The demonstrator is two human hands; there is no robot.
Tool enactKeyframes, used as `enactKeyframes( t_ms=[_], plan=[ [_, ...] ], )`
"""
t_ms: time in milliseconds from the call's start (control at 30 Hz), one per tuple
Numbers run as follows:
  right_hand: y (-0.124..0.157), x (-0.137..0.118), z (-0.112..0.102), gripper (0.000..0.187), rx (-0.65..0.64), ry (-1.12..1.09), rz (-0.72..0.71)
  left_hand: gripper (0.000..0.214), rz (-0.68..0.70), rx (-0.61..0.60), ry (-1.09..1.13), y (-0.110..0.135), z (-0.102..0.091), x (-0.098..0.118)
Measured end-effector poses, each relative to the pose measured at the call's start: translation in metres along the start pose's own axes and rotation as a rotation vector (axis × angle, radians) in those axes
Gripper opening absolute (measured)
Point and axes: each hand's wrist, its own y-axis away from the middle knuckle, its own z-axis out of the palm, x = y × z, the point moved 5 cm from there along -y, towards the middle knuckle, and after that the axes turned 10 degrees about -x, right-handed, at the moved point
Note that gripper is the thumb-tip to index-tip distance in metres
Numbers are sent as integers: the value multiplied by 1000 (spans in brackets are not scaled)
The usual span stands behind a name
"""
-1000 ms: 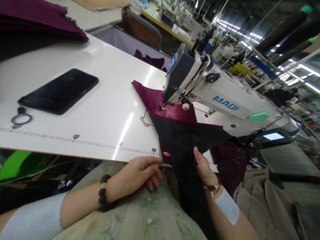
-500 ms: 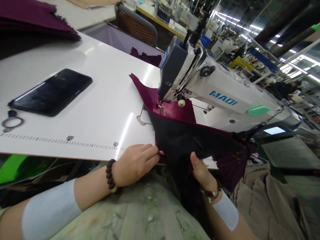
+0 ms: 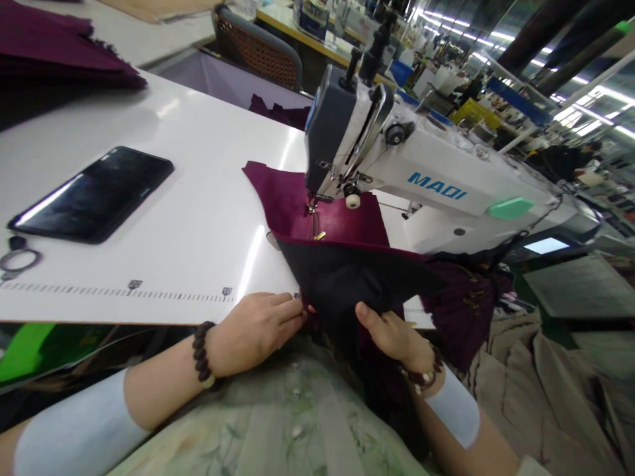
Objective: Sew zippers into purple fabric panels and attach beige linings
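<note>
A maroon fabric piece (image 3: 292,198) with a black lining (image 3: 347,277) lies under the needle of a white sewing machine (image 3: 426,192). A small brass zipper pull shows just below the presser foot. My left hand (image 3: 253,327) pinches the fabric's near edge at the table's front. My right hand (image 3: 391,334) grips the black lining from below, thumb on top. Both wrists wear bead bracelets.
A black phone (image 3: 94,195) and a small ring (image 3: 17,259) lie on the white table (image 3: 198,218) at left. Folded maroon cloth (image 3: 59,53) is stacked at the far left. More maroon pieces (image 3: 461,304) hang at right. A woven chair back (image 3: 258,56) stands behind.
The fabric has slid toward me and left under the needle, showing more maroon past the foot. Both hands have shifted left along the table edge, still holding it.
</note>
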Motion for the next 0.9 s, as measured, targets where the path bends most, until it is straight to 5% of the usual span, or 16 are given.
enactKeyframes(
  t_ms=[133, 233, 300, 467, 733, 900],
  plan=[
    [2, -7, 8, 41, -4, 127, -162, 33, 38, -43, 34, 9, -35, -19],
    [0, -22, 18, 51, -123, 180, -301, 27, -163, 125, 42, 7, -87, -55],
    [-2, -32, 26, 64, -268, 259, -439, 26, -203, 77, 40, -7, -105, -71],
    [-5, -32, 34, 75, -384, 375, -554, 26, -12, -409, 154, -51, -62, -77],
    [-9, -33, 27, 37, -387, 351, -473, 40, -26, -303, 42, -32, -23, -83],
    [-36, -23, 24, 47, -72, 474, -330, 60, -23, -332, 53, -9, -6, -83]
  ],
)
